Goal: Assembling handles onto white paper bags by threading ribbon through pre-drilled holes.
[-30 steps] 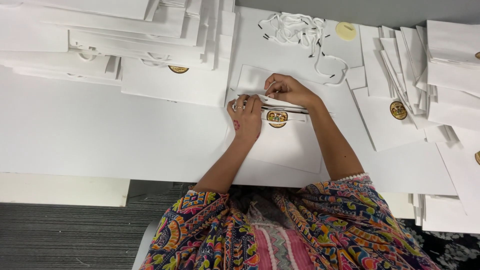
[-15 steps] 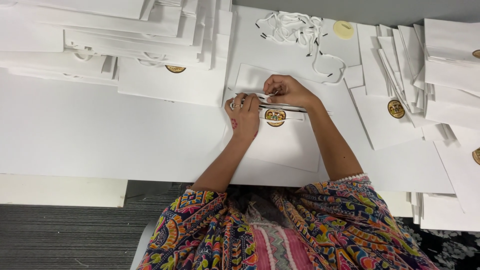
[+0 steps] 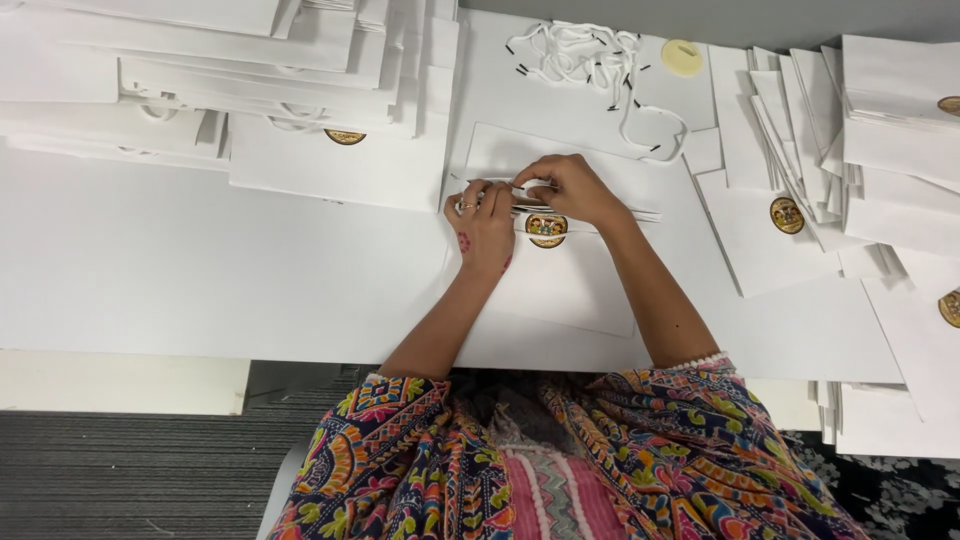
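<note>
Both hands meet at the top edge of a flat white bag point(image 3: 560, 285) on the table point(image 3: 180, 270); left hand point(image 3: 487, 222) presses it down, fingers flat; right hand point(image 3: 572, 190) pinches the rim narrowly; cords point(image 3: 580, 55) lie beyond.

Bright, even overhead light floods the white tabletop point(image 3: 180, 280), washing paper surfaces close to pure white and flattening their edges. Shadows are soft and short, thin grey lines under the stacked paper bags point(image 3: 250, 80) and beneath the hands. No hard glare shows. Focus is fairly sharp throughout; the dark carpet point(image 3: 120, 480) stays dim.
</note>
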